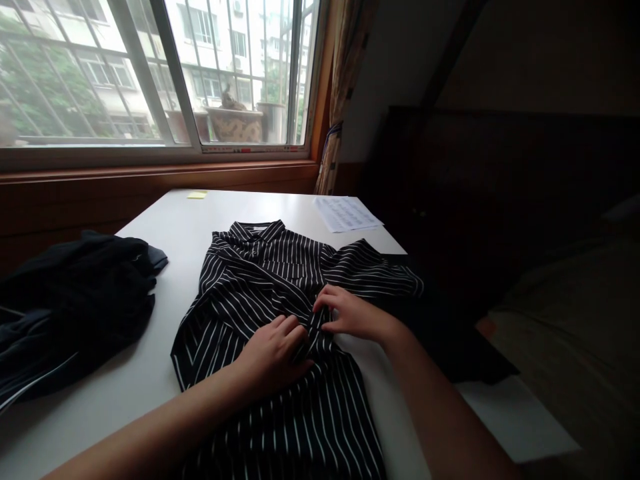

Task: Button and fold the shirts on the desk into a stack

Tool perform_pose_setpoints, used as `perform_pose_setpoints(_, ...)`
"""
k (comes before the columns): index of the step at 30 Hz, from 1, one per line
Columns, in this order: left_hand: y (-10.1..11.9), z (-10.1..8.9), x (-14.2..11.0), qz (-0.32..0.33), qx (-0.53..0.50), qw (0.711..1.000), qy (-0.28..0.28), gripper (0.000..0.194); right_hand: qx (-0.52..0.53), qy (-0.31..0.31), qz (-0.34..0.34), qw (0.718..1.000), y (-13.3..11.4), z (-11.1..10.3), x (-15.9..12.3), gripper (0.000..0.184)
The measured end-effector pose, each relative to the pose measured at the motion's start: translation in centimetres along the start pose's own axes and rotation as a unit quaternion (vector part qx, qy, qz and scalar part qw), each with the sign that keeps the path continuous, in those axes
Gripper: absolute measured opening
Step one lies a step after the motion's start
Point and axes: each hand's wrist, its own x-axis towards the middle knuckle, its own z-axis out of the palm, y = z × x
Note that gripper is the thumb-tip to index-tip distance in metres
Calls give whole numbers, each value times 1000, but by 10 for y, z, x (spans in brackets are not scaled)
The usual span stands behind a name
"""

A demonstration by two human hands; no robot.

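- Black cloth with narrow white stripes is lying beneath both hands: a collared striped shirt [250, 300], spread out with its collar [257, 230] pointing away from the person, probably so that its body is staying within easy reach.
- The left hand [280, 347] is resting on the middle of the shirt, fingers bending down into the fabric, perhaps to steady it; the fingertips are hiding, so I cannot tell whether it is gripping or merely pressing.
- The right hand [350, 313] is curving thumb and fingers around bunched cloth at the shirt's right side; whether they are pinching it, I cannot tell. Both hands are lying close together, likely because they are attending to one gathered patch.
- One loose striped sleeve [370, 270] is stretching out from the shirt's right shoulder.
- A smooth white tabletop [130, 380] is supporting the shirt, its flatness presumably helping the cloth spread.
- A crumpled heap of dark clothing [80, 307] is lying left of the shirt, apart from it, presumably to avoid tangling.
- Printed white paper [347, 215] is lying beyond the shirt's right shoulder; a small yellow paper note [197, 195] is sitting beyond the collar, leftward.
- Farther beyond the shirt, a metal-framed glass window [240, 67] is admitting daylight.
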Motion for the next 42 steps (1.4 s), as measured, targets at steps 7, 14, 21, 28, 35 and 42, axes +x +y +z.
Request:
perform_pose_setpoints(7,-1,-3,-1,16,-36,999,15,15,-24,18,-52,998,5,1,5,12)
perform_pose_setpoints(14,-4,4,-3,-1,-78,995,62,21,64,36,-50,996,0,-5,5,6)
perform_pose_setpoints(21,-18,7,1,-98,-197,965,143,28,99,44,-74,991,-19,4,8,7)
perform_pose_setpoints(28,-23,-4,7,-88,-220,960,151,5,125,116,-73,983,-29,3,8,8)
perform_pose_setpoints(35,-24,-10,9,-166,-336,921,103,13,93,-18,-32,995,-30,-8,-3,11)
perform_pose_setpoints(42,-23,-14,10,-179,-358,912,85,16,86,-71,-10,994,-24,3,-2,30)
